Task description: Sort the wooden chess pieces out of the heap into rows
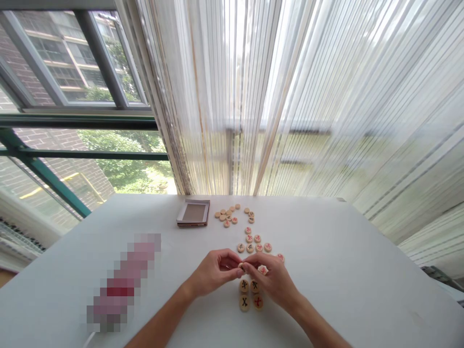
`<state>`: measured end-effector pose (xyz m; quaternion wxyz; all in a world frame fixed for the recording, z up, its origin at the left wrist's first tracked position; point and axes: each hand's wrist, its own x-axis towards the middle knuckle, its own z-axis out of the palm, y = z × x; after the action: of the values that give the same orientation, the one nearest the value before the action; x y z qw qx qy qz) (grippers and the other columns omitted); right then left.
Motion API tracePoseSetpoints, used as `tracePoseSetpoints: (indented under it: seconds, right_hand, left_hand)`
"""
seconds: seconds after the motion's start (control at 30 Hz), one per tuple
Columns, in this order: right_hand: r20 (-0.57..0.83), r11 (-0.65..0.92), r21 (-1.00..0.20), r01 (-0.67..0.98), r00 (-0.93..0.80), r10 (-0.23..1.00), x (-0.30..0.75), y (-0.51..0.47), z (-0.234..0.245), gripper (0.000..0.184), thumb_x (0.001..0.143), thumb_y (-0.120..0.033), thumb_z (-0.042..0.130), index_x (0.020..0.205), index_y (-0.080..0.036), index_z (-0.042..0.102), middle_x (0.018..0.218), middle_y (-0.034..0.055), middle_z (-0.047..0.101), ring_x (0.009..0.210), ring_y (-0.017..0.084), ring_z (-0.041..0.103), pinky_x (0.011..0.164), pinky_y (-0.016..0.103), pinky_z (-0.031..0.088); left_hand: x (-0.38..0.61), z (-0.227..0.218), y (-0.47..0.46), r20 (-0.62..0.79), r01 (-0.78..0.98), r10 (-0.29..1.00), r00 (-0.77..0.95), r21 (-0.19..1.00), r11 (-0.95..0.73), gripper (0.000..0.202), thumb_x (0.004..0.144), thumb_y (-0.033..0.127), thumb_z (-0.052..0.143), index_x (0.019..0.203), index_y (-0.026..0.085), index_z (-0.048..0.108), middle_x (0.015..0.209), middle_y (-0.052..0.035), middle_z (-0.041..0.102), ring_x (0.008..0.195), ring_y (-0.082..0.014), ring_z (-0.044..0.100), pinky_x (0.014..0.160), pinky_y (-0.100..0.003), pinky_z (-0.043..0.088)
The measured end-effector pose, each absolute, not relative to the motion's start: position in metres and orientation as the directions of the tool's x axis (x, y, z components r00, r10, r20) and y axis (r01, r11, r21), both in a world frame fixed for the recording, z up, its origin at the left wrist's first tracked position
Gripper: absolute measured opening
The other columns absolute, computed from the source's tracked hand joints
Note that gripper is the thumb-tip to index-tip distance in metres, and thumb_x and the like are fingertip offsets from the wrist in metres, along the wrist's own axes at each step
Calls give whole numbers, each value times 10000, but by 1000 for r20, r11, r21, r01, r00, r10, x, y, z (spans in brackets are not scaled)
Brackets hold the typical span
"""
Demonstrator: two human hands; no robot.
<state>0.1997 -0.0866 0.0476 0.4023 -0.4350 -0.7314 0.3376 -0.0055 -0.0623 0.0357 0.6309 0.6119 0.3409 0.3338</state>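
Observation:
Between the fingertips of my left hand point(213, 271) and my right hand point(276, 280) is one round wooden Chinese chess piece point(241, 267) with a dark mark. Both hands pinch it just above the table, and fingers cover part of it. Closer to me lie two short rows of pieces: black-marked ones point(244, 285) and a red-marked one point(258, 302) at the near right. A red-marked piece point(263, 270) shows under my right hand, partly hidden. Just beyond my hands, black-marked pieces point(240, 248) and red-marked pieces point(268, 247) lie face up.
An open shallow box point(192, 212) stands at the back of the white table point(326, 270). Beside it are several scattered pieces point(223, 218), some blank side up. A blurred-out pink object point(123, 280) lies at left. Sheer curtains point(290, 121) hang behind the far edge.

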Motion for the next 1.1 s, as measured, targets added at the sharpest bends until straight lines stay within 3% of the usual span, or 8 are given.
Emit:
tracePoseSetpoints:
  seconds: [0.13,0.23,0.43,0.53,0.77,0.97,1.1]
  right_hand:
    - [298,404,-845,350,-317,900,200,-87,50,169,940,-310,583,906,-233,730,771,1,717,701,147,652,687,237,501]
    - [309,404,-847,344,-300,903,201,-87,52,163,943,-283,564,919,-221,713,760,5,707,694,148,651,686,238,506]
    - [343,390,-842,372,-187,920,207,-83,52,161,940,-305,559,939,-208,689,806,30,697,718,168,648,675,259,521]
    - [364,397,-845,358,-159,918,211,-80,52,162,942,-317,561,960,-213,684,853,37,705,741,173,655,701,269,529]
    - [364,385,-842,378,-130,922,214,-78,52,172,948,-337,558,965,-216,678,871,40,702,739,175,650,698,274,534]
    - [380,397,-835,381,-123,917,214,-78,52,171,949,-332,556,964,-214,679,887,45,705,743,178,657,708,279,545]
    - [388,401,-833,382,-116,914,214,-78,52,180,952,-334,549,955,-211,681,884,52,708,752,185,664,716,288,551]
  left_hand:
    - [-6,37,-61,9,27,850,527,999,-27,274,796,329,768,939,112,682,857,-76,738,801,-184,696,723,-269,550]
    - [-8,36,-59,3,8,854,520,1000,-8,272,808,339,756,937,116,668,854,-83,741,807,-197,707,737,-291,556]
    - [-13,35,-56,-35,-14,853,521,999,49,396,835,344,727,1164,144,636,905,-96,752,839,-256,747,768,-360,572]
    - [-13,36,-57,-40,6,848,529,999,43,340,837,362,716,1074,120,690,948,-116,749,880,-269,744,795,-362,569]
    - [-17,44,-60,-146,189,828,541,981,50,272,797,366,741,916,139,647,771,-93,772,765,-233,743,685,-307,552]
    - [-23,49,-59,-177,241,805,566,970,44,253,800,364,720,870,140,624,783,-94,766,714,-196,716,633,-268,519]
    - [-24,50,-59,-180,262,790,586,965,25,249,769,353,741,869,135,669,831,-81,762,797,-205,707,697,-274,522]
